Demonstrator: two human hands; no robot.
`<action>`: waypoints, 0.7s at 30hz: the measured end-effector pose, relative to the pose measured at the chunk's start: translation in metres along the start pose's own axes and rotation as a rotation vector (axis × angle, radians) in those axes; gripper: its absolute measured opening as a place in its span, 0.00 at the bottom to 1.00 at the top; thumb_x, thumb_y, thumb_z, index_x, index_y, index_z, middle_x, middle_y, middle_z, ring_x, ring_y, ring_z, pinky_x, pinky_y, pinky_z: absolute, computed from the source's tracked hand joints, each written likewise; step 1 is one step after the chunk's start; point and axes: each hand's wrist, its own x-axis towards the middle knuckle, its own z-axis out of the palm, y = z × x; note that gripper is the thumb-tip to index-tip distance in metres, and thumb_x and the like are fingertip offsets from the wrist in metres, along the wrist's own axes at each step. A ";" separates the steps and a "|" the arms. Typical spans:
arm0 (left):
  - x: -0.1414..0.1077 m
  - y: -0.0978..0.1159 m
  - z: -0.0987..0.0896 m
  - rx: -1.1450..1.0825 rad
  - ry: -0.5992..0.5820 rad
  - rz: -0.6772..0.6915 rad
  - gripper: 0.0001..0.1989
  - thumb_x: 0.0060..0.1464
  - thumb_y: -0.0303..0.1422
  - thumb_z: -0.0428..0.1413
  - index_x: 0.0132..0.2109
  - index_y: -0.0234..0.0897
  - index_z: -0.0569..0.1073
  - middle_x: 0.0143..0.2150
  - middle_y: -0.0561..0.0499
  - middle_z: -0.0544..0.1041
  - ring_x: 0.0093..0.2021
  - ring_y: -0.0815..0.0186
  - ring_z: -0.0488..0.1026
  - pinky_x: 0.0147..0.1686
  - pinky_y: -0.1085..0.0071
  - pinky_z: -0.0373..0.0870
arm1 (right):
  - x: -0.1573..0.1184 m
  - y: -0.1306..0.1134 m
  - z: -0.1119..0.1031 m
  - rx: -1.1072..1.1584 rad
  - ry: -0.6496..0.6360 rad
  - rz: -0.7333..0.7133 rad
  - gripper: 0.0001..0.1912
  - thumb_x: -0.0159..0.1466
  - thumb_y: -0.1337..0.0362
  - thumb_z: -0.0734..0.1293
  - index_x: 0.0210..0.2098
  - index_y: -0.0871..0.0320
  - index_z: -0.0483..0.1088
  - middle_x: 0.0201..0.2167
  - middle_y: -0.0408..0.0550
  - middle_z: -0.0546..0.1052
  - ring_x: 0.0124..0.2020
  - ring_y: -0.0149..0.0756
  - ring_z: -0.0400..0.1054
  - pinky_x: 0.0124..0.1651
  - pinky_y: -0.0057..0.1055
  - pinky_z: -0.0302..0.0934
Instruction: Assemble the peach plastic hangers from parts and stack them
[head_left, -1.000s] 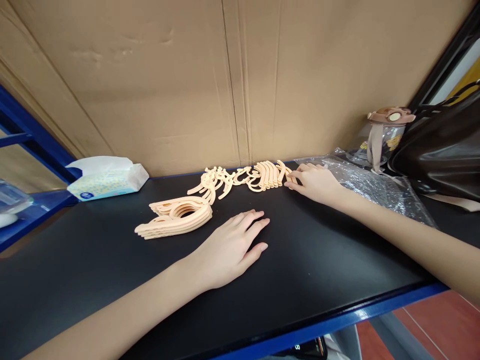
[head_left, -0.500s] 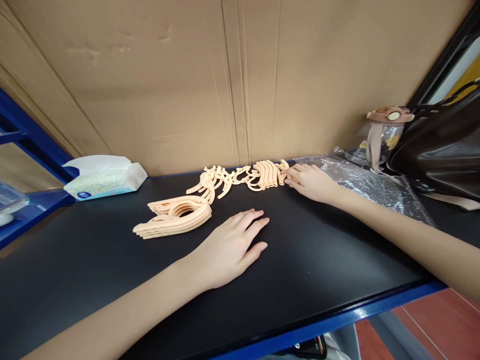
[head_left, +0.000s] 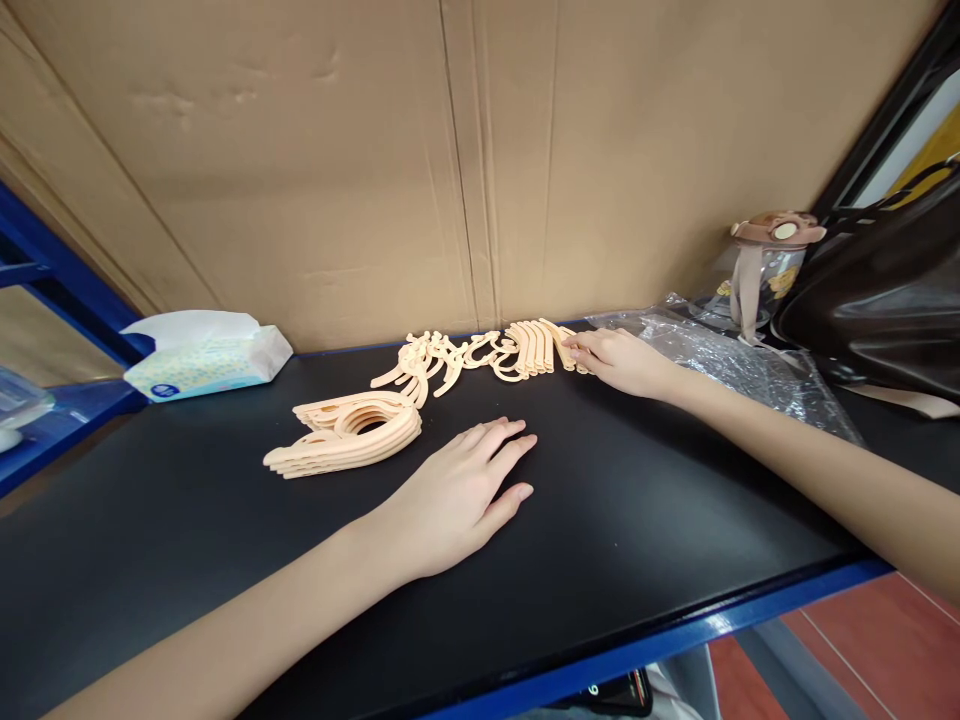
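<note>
My left hand (head_left: 469, 490) rests flat on the black tabletop, fingers spread and holding nothing. Left of it lies a neat stack of beige folding hangers (head_left: 375, 450). At the back, my right hand (head_left: 619, 360) has its fingers closed on a beige hanger (head_left: 559, 340) at the right end of a row of hangers (head_left: 531, 348). Its fingertips cover part of that hanger. A tangled heap of beige hanger hooks and arms (head_left: 424, 360) lies left of the row, near the cardboard.
A tissue pack (head_left: 210, 355) sits at the back left. On the right lie a crumpled clear plastic bag (head_left: 750, 370), a strapped water bottle (head_left: 772, 270) and a dark leather bag (head_left: 885, 290). A cardboard wall (head_left: 337, 180) closes off the back; a blue edge (head_left: 675, 635) runs along the front.
The hanger at my right fingers has swung so its upper end leans left against the row. My left hand has stayed in place.
</note>
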 end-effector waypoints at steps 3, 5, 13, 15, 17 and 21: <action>-0.001 0.000 0.000 0.003 -0.004 0.001 0.23 0.66 0.40 0.41 0.64 0.37 0.58 0.65 0.44 0.60 0.65 0.56 0.55 0.61 0.57 0.58 | 0.000 -0.002 0.000 0.032 -0.019 -0.046 0.23 0.70 0.58 0.47 0.53 0.60 0.67 0.51 0.53 0.73 0.50 0.45 0.67 0.49 0.40 0.59; -0.001 0.000 0.000 0.007 -0.008 0.002 0.23 0.66 0.40 0.41 0.64 0.37 0.58 0.65 0.44 0.59 0.65 0.56 0.54 0.61 0.57 0.58 | 0.000 -0.003 0.000 0.049 -0.017 -0.049 0.24 0.70 0.56 0.48 0.54 0.60 0.66 0.53 0.54 0.72 0.53 0.46 0.65 0.51 0.42 0.57; 0.000 0.000 -0.001 0.010 -0.008 0.000 0.23 0.66 0.40 0.42 0.64 0.36 0.59 0.65 0.44 0.60 0.65 0.56 0.55 0.62 0.57 0.57 | 0.000 -0.001 0.005 -0.001 0.020 -0.054 0.24 0.70 0.56 0.48 0.52 0.59 0.68 0.52 0.53 0.72 0.52 0.47 0.65 0.51 0.44 0.56; 0.000 0.000 -0.001 0.010 -0.008 -0.003 0.23 0.66 0.40 0.42 0.64 0.36 0.59 0.65 0.45 0.59 0.65 0.56 0.55 0.62 0.57 0.57 | 0.001 0.000 0.007 -0.007 0.024 -0.066 0.24 0.70 0.55 0.48 0.52 0.59 0.68 0.52 0.53 0.72 0.52 0.47 0.64 0.51 0.44 0.56; 0.000 0.000 -0.001 0.012 -0.009 -0.005 0.23 0.66 0.40 0.42 0.64 0.36 0.58 0.66 0.45 0.59 0.65 0.56 0.54 0.62 0.58 0.57 | 0.001 0.000 0.009 -0.032 0.034 -0.082 0.26 0.70 0.53 0.48 0.51 0.59 0.69 0.52 0.54 0.72 0.51 0.48 0.64 0.51 0.44 0.56; -0.001 0.000 0.000 0.023 -0.013 -0.004 0.23 0.66 0.40 0.42 0.64 0.36 0.58 0.66 0.45 0.59 0.65 0.57 0.54 0.62 0.58 0.56 | -0.001 -0.001 0.012 -0.088 0.071 -0.066 0.28 0.69 0.50 0.48 0.48 0.61 0.71 0.50 0.57 0.73 0.51 0.51 0.63 0.52 0.46 0.54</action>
